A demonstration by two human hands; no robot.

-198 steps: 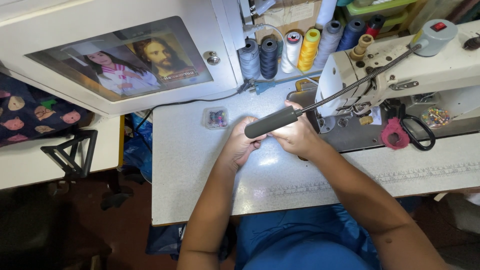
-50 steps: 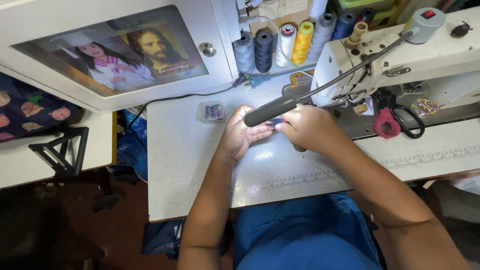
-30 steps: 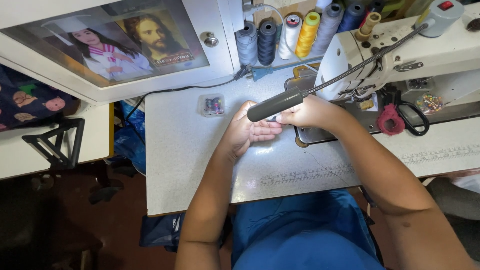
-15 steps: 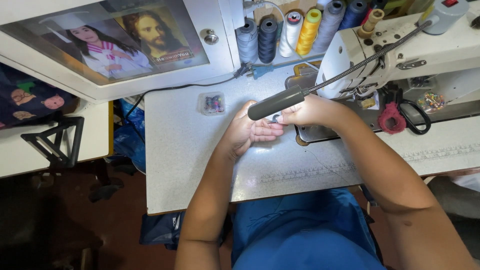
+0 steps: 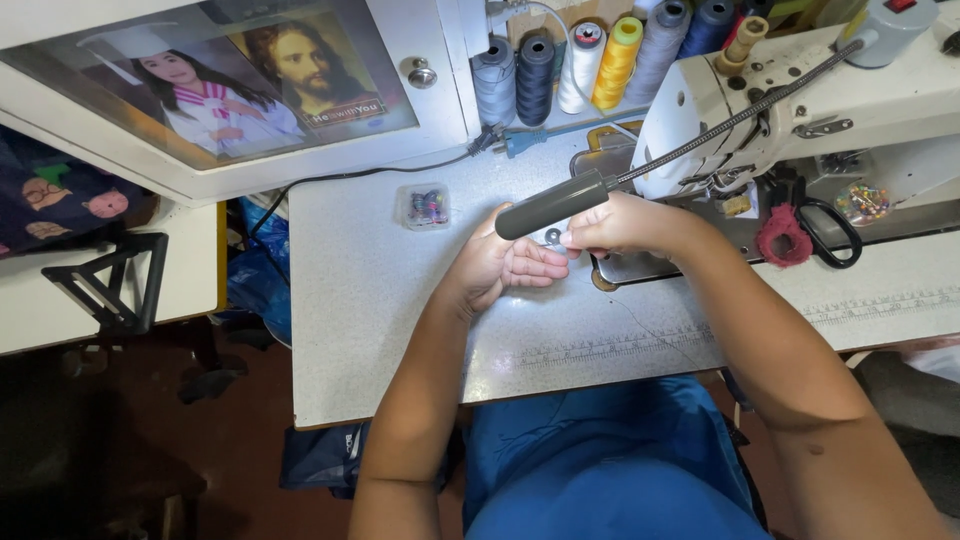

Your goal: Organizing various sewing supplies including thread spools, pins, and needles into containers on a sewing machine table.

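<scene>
A person in blue clothing is sitting at a pale speckled sewing table (image 5: pixel 400 330), both bare hands meeting near the middle of the tabletop. The left hand (image 5: pixel 500 265) is lying palm up, its fingers curling loosely inward, while the right hand (image 5: pixel 625 225) is reaching across from the machine side with its fingertips pinched narrow just above the left palm. What the fingers are pinching is too small to make out, and whether the left hand is holding anything cannot be told either. A small silver metal part (image 5: pixel 551 237) is showing between the two hands, just under the dark grey tube-shaped lamp head (image 5: pixel 550 205), which is hanging on a thin flexible gooseneck over the knuckles. The cream industrial sewing machine (image 5: pixel 800 100) is standing to the right of the hands, with black-handled scissors (image 5: pixel 825 225) and a dark red fabric pincushion (image 5: pixel 783 235) lying on its bed. A small clear plastic box of coloured beads (image 5: pixel 424 207) is sitting near the left hand, toward the far edge. Cones of grey, white, yellow and blue thread (image 5: pixel 585 65) are standing in a row behind.
</scene>
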